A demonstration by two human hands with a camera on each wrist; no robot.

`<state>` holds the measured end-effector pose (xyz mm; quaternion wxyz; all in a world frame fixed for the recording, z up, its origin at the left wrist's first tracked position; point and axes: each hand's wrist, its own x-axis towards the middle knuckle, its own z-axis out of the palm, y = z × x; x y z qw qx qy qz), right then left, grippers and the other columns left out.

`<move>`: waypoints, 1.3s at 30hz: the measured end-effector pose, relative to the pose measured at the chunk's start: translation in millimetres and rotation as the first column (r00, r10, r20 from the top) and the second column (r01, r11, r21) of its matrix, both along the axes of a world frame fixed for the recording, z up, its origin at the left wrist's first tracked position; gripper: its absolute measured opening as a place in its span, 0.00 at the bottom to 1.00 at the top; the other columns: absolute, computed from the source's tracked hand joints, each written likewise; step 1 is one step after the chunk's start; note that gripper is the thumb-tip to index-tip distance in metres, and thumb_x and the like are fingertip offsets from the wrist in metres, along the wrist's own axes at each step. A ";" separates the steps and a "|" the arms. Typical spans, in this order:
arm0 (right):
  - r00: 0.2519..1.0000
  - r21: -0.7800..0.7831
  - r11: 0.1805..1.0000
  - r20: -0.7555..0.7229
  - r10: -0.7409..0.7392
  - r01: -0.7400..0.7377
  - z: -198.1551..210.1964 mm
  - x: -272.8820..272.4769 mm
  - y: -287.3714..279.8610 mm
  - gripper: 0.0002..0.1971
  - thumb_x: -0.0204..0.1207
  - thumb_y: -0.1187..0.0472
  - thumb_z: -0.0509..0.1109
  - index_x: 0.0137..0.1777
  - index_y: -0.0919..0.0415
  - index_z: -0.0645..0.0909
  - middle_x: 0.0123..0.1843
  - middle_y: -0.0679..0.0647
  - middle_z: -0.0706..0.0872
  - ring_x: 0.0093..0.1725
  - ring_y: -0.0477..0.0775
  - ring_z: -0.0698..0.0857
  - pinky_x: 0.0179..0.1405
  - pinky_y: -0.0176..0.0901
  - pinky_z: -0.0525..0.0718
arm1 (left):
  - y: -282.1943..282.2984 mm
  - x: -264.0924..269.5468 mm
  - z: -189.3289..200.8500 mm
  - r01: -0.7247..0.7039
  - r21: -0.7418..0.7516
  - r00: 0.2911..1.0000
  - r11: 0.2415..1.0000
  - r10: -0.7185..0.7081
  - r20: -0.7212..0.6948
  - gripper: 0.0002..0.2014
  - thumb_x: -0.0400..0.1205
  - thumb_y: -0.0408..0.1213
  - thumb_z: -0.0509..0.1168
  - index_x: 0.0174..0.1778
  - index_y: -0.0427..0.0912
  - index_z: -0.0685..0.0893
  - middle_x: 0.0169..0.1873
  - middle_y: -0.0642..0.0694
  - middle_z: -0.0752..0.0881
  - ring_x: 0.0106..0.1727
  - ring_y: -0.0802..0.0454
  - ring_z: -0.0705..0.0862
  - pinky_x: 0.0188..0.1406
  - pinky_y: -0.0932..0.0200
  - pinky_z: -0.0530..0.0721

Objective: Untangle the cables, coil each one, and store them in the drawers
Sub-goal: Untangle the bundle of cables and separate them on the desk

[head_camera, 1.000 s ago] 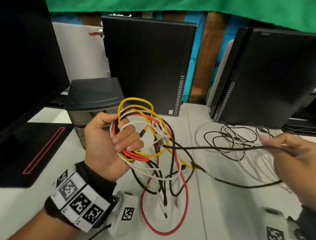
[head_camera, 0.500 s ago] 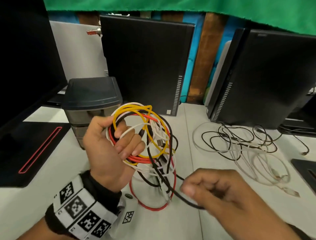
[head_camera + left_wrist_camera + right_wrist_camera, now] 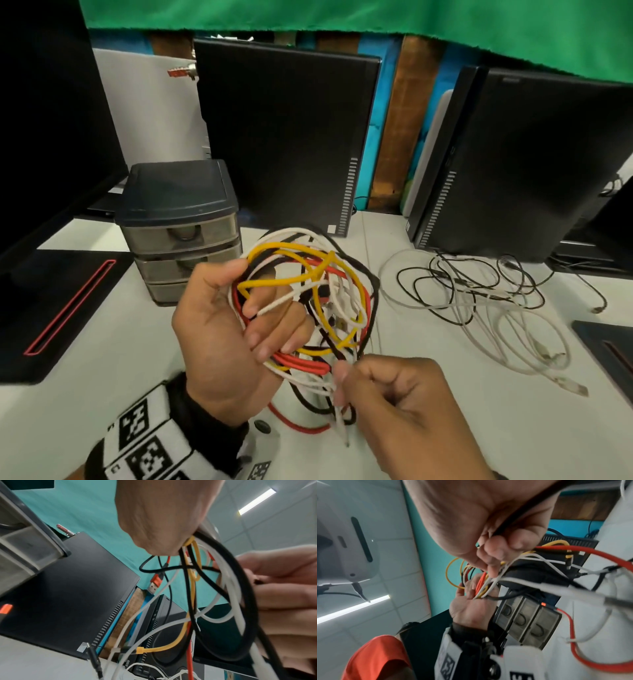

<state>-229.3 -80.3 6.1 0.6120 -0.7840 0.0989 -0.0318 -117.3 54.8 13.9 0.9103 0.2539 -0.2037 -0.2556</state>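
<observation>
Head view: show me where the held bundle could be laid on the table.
Bare white table shows between the black mat, the drawer unit and the left hand gripping the bundle. It is crowded right of the seam, where loose black and white cables sprawl before the right computer tower.

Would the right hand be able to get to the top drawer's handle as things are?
Probably not directly. The right hand pinches a white cable, and the left hand holds the cable tangle up between it and the top drawer, closed on the table's left side.
</observation>
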 end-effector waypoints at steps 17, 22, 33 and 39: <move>0.857 -0.215 0.961 0.514 -0.038 0.172 34.4 -14.1 -59.0 0.01 0.74 0.52 0.79 0.42 0.44 0.92 0.35 0.51 0.90 0.36 0.52 0.87 0.37 0.42 0.85 | 3.1 -8.3 0.5 0.169 0.315 0.973 0.934 -0.208 0.095 0.30 0.64 0.53 0.79 0.15 0.45 0.65 0.12 0.47 0.58 0.18 0.46 0.54 0.22 0.52 0.60; 0.767 -0.420 0.875 0.635 0.095 0.240 18.8 -4.7 -50.5 0.09 0.76 0.58 0.77 0.55 0.48 0.90 0.40 0.43 0.85 0.35 0.49 0.83 0.33 0.35 0.80 | 4.9 -14.6 2.9 0.240 0.377 0.948 0.895 -0.300 0.108 0.31 0.64 0.54 0.78 0.17 0.44 0.62 0.14 0.45 0.60 0.17 0.51 0.62 0.23 0.56 0.62; 0.546 -0.516 0.375 0.837 0.030 0.771 17.7 -1.0 -80.0 0.07 0.74 0.66 0.74 0.36 0.68 0.82 0.35 0.53 0.80 0.33 0.50 0.73 0.30 0.44 0.74 | -5.8 -14.0 10.0 0.017 0.659 0.949 0.752 -0.220 0.228 0.24 0.66 0.54 0.72 0.16 0.44 0.69 0.16 0.51 0.62 0.17 0.56 0.56 0.17 0.67 0.57; 0.714 -0.546 0.461 0.556 -0.426 0.700 25.3 3.2 -114.6 0.14 0.75 0.44 0.72 0.51 0.53 0.83 0.35 0.41 0.83 0.28 0.51 0.82 0.34 0.56 0.86 | 1.3 8.1 16.3 -0.298 0.736 0.888 0.608 -0.105 0.447 0.27 0.68 0.62 0.71 0.18 0.47 0.68 0.22 0.44 0.57 0.23 0.50 0.53 0.25 0.52 0.52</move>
